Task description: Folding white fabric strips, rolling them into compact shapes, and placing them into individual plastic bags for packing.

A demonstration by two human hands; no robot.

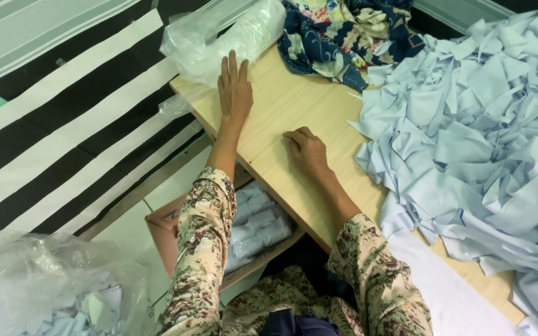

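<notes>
Seen from above, a person in floral-patterned sleeves [202, 249] sat at a pale wooden table [281, 124] that ran diagonally across the view. The left hand [235, 87] lay flat on the tabletop near its far-left corner, fingers straight and slightly spread, holding nothing; its fingertips touched or nearly touched a clear plastic bag of white material [231, 37] that overhung that corner. The right hand [306, 149] rested on the bare wood closer to the person, fingers curled under with the tips pressing on the surface, also gripping nothing. The two hands were near each other but apart.

To the right of the hands, a large heap of pale blue fabric pieces [481, 124] covered most of the table, its edge just beside the right hand. At the far end lay a crumpled dark blue floral cloth [337, 31]. Under the table's near edge, between the arms, an open cardboard box [163, 236] held folded pale blue bundles [259, 224]. A crinkled clear plastic bag of fabric scraps [51, 286] sat at lower left, on a floor covered with black-and-white stripes [63, 143].
</notes>
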